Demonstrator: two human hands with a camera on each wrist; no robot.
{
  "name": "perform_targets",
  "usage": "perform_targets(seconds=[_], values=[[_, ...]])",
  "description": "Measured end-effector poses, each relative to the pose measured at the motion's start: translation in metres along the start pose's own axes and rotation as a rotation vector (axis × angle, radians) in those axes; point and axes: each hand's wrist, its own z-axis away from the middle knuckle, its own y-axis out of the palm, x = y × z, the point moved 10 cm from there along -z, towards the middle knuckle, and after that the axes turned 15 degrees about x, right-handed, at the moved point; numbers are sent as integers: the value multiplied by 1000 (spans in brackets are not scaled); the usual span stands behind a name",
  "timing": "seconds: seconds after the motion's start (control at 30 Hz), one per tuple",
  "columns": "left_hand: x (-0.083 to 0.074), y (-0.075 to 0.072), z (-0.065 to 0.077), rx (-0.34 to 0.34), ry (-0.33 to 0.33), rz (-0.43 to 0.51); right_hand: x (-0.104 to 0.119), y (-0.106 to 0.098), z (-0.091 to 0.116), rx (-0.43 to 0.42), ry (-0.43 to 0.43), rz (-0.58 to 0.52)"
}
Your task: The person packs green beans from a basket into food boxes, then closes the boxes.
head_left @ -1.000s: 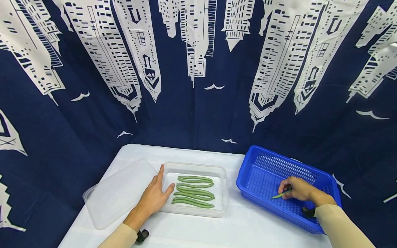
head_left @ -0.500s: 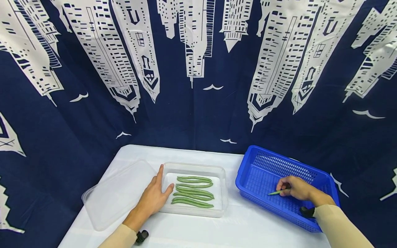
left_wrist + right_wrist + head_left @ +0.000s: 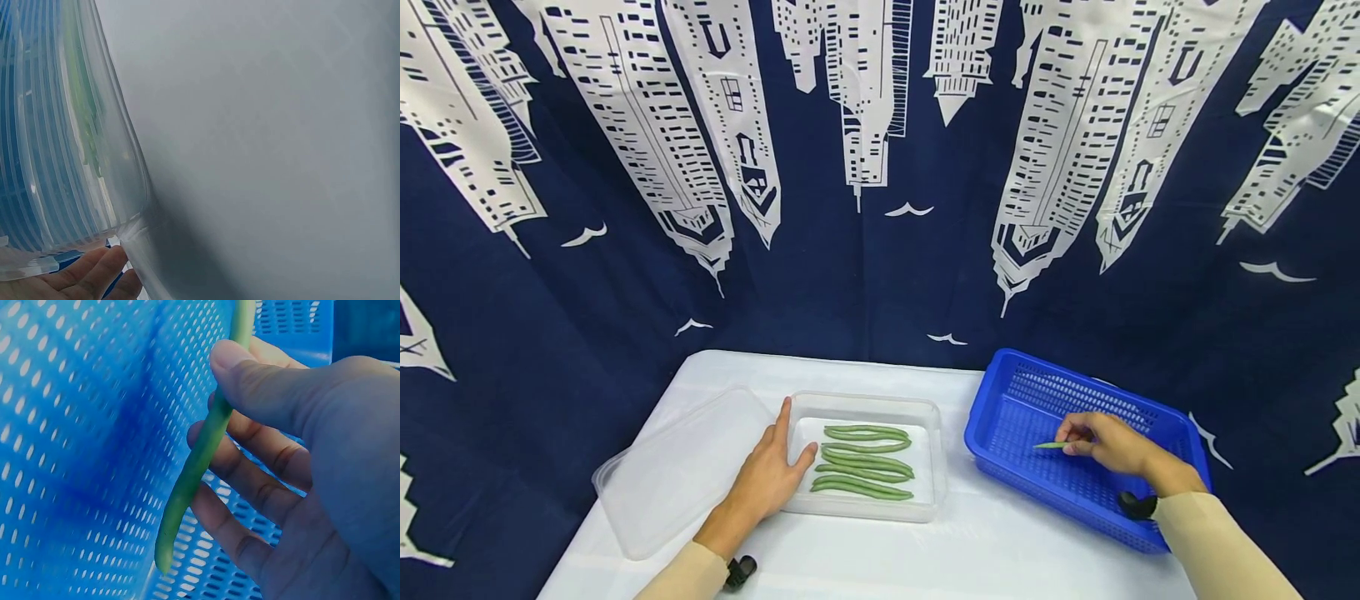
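Observation:
Between thumb and curled fingers, my right hand (image 3: 1108,443) pinches one green bean (image 3: 199,453) over the blue basket (image 3: 1030,482); the right wrist view shows the bean's length crossing the fingers. No other bean can be seen in the basket. My left hand (image 3: 767,475) rests at the left side of the clear plastic container (image 3: 891,510), its fingers fairly straight and its thumb over the rim. Several green beans (image 3: 861,487) lie side by side in the container. In the left wrist view, the fingers (image 3: 94,275) touch the container's corner.
A clear plastic lid (image 3: 677,475) lies on the white table (image 3: 970,567) to the left of the container, partly behind my left arm. Behind the table hangs a dark blue cloth (image 3: 820,292) printed with white buildings.
My right hand has lifted slightly and shifted left within the basket, carrying the green bean. My left hand stays at the container.

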Motion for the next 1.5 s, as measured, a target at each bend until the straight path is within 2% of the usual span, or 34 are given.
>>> perform_targets(seconds=[0.23, 0.5, 0.83, 1.07, 1.23, 1.5], values=[[4, 3, -2, 16, -14, 15, 21, -7, -2, -35, -1, 54], [5, 4, -3, 16, -7, 1, 38, -10, -5, -22, 57, 70], [2, 2, -4, 20, -4, -2, 65, -10, -9, -24, 36, 53], [3, 3, -3, 22, -1, -7, 83, -12, -10, -80, -5, 95], [2, 4, -2, 23, -2, -3, 94, -12, -10, -99, -20, 85], [0, 0, 1, 6, 8, 7, 131, -8, -19, -106, -76, 98]])
